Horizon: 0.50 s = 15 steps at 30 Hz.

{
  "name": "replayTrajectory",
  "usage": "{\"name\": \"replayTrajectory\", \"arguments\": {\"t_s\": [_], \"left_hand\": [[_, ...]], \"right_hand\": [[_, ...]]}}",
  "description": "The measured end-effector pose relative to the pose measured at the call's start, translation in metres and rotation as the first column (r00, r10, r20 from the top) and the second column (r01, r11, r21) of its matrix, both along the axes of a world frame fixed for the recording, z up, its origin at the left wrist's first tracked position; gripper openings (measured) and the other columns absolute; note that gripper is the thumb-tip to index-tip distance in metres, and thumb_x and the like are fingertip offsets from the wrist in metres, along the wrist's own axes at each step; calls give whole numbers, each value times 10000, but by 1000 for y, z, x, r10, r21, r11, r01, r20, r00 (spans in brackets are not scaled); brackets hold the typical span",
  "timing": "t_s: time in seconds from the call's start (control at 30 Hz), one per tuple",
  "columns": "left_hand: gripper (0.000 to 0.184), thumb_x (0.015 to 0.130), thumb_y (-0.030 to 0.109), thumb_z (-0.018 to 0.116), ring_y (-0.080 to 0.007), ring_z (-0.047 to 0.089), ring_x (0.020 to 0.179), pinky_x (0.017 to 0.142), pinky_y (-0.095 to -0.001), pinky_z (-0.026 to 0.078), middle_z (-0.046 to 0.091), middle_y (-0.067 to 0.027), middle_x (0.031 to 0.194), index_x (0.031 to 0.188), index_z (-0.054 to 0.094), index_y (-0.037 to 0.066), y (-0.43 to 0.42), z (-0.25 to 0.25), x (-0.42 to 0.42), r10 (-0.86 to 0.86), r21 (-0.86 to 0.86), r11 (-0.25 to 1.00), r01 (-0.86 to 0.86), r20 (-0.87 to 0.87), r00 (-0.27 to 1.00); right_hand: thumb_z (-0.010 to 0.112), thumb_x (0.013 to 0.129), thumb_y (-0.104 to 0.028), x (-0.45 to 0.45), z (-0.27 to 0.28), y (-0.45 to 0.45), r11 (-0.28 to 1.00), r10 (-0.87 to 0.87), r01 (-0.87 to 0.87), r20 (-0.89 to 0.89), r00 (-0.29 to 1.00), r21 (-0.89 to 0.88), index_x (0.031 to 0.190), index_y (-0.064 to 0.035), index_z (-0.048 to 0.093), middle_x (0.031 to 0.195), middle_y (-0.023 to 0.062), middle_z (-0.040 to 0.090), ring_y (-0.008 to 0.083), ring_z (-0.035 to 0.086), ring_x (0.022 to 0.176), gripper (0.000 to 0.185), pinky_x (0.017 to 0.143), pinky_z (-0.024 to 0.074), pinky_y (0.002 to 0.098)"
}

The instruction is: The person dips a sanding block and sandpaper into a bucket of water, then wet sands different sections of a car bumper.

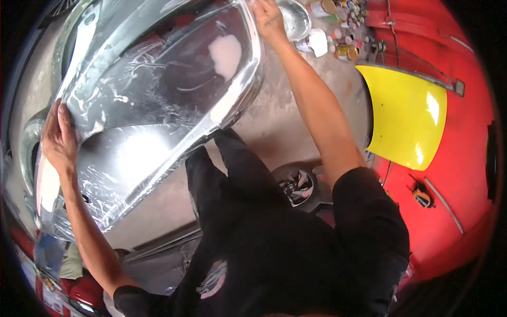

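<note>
A large glossy grey car body panel is held tilted in front of me, with wrinkled clear plastic film over much of its surface. White smears and a pale patch show on it. My left hand is closed round the panel's left edge, thumb on the near face. At the top, my right hand grips the upper right edge of the panel; its fingertips are partly cut off by the frame. Exactly which car part this is, I cannot tell.
Paint cans and a metal bowl crowd the floor at the upper right. A yellow car panel lies against a red surface, near an orange and black tool. A wheel is beside my legs.
</note>
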State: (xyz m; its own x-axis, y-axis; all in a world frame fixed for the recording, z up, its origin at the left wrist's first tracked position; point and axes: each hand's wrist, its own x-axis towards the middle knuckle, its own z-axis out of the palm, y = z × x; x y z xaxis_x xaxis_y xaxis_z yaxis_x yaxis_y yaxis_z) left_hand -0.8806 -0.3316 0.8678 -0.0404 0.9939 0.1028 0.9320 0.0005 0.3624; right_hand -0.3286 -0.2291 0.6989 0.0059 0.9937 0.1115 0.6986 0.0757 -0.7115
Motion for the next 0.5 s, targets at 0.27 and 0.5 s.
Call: {"name": "replayTrajectory", "arguments": {"t_s": [0.27,0.5], "left_hand": [[473,1079,402,580,-284,715,1163,1024,-356,519,738,-197,1257,1297,717,5,-1,-2,-3,1,46,999,-3,42,999],[480,1081,416,574,-266,717,1157,1012,-344,522,739,-192,1260,1308,715,17,0,-12,-9,46,-1,999,-47,129,991]], "right_hand": [[635,1009,-288,-27,29,-91,988,-24,28,-28,999,150,1461,-117,625,1357,282,543,415,559,1265,484,1102,441,436],[635,1013,-268,-19,26,-78,998,-63,59,-122,990,-37,1477,-113,612,1393,291,510,426,527,1307,490,1121,427,451]]}}
